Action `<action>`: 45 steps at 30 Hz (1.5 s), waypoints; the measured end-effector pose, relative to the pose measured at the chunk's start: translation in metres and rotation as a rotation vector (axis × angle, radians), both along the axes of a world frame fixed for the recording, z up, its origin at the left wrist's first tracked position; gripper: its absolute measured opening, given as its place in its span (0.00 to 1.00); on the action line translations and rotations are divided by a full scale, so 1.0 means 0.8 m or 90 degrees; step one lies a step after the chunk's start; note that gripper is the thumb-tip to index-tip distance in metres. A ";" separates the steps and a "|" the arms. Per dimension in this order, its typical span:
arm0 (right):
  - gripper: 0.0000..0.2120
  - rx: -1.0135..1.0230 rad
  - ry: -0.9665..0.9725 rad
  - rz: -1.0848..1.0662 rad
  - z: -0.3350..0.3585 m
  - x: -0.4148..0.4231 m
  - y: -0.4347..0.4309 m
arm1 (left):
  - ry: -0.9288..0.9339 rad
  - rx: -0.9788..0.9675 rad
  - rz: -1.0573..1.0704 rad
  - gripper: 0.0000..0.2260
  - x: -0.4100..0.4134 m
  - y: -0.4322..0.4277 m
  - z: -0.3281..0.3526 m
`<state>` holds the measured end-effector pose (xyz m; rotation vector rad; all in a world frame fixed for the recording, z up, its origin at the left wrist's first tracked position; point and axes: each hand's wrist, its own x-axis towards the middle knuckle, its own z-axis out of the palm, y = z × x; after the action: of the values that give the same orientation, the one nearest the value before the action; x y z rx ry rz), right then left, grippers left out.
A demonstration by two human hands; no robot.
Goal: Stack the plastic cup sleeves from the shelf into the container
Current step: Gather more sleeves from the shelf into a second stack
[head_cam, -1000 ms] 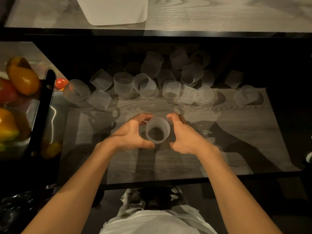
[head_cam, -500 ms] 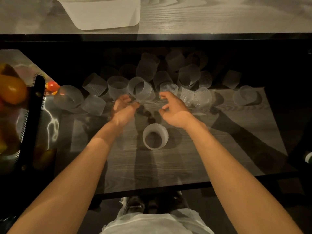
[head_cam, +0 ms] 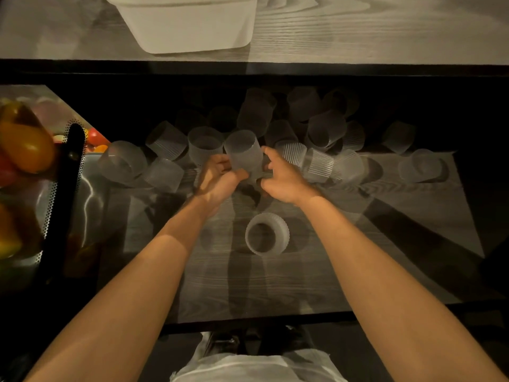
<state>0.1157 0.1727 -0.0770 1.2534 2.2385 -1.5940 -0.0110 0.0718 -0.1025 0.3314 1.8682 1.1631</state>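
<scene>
Several translucent ribbed cup sleeves (head_cam: 316, 139) lie scattered along the back of the lower wooden shelf (head_cam: 385, 244). My left hand (head_cam: 217, 180) and my right hand (head_cam: 283, 177) both grip one sleeve (head_cam: 243, 153) at the front of that pile, one hand on each side. A single sleeve (head_cam: 267, 237) stands upright alone on the shelf, nearer to me, between my forearms. The white plastic container (head_cam: 190, 23) sits on the upper surface at the top of the view.
A perforated metal basket (head_cam: 55, 205) with yellow, orange and red peppers stands to the left of the shelf. The black front edge of the upper surface (head_cam: 248, 68) overhangs the back of the shelf. One stray sleeve (head_cam: 421, 168) lies far right.
Both hands let go of the sleeve that stands in the middle of the shelf, reached back to the pile and closed on another sleeve there.
</scene>
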 end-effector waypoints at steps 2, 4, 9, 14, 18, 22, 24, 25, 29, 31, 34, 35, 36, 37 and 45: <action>0.36 0.019 -0.004 0.016 -0.009 0.011 -0.004 | 0.028 -0.014 -0.007 0.24 0.005 -0.009 0.000; 0.33 0.020 -0.017 0.033 -0.017 0.025 -0.010 | 0.059 -0.044 -0.024 0.25 0.009 -0.019 -0.006; 0.24 0.039 0.001 0.009 -0.026 0.046 -0.020 | 0.108 -0.077 -0.092 0.23 0.016 -0.029 -0.010; 0.16 0.032 0.003 -0.046 -0.025 0.048 -0.015 | 0.146 -0.083 -0.095 0.18 0.018 -0.025 -0.006; 0.16 0.032 -0.010 -0.067 -0.021 0.046 -0.016 | 0.155 -0.085 -0.078 0.17 0.019 -0.024 -0.006; 0.14 0.044 0.026 -0.115 -0.020 0.043 -0.018 | 0.167 -0.080 -0.081 0.20 0.022 -0.020 0.006; 0.13 0.053 0.063 -0.145 -0.021 0.040 -0.017 | 0.189 -0.051 -0.084 0.22 0.022 -0.022 0.011; 0.13 0.052 0.085 -0.161 -0.021 0.039 -0.016 | 0.195 -0.025 -0.085 0.22 0.022 -0.023 0.014; 0.13 -0.002 0.183 -0.214 -0.012 0.038 -0.012 | 0.168 0.105 -0.046 0.17 0.020 -0.024 0.030; 0.15 -0.048 0.204 -0.231 -0.005 0.041 -0.009 | 0.146 0.123 -0.043 0.14 0.019 -0.025 0.039; 0.16 -0.090 0.188 -0.248 0.001 0.046 -0.006 | 0.103 0.111 -0.062 0.13 0.016 -0.031 0.042; 0.15 -0.099 0.184 -0.249 0.000 0.048 -0.005 | 0.089 0.107 -0.069 0.13 0.016 -0.033 0.042; 0.15 -0.107 0.179 -0.248 -0.001 0.050 -0.005 | 0.082 0.100 -0.079 0.12 0.015 -0.035 0.039; 0.17 -0.117 0.171 -0.247 -0.002 0.053 -0.005 | 0.081 0.100 -0.088 0.11 0.015 -0.036 0.039; 0.22 -0.119 0.109 -0.332 -0.017 0.073 0.000 | 0.213 0.052 -0.285 0.16 0.019 -0.053 -0.006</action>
<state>0.1742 0.1724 -0.0907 1.8054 1.8805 -2.0963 0.0039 0.0296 -0.1072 0.9860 1.8926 0.9130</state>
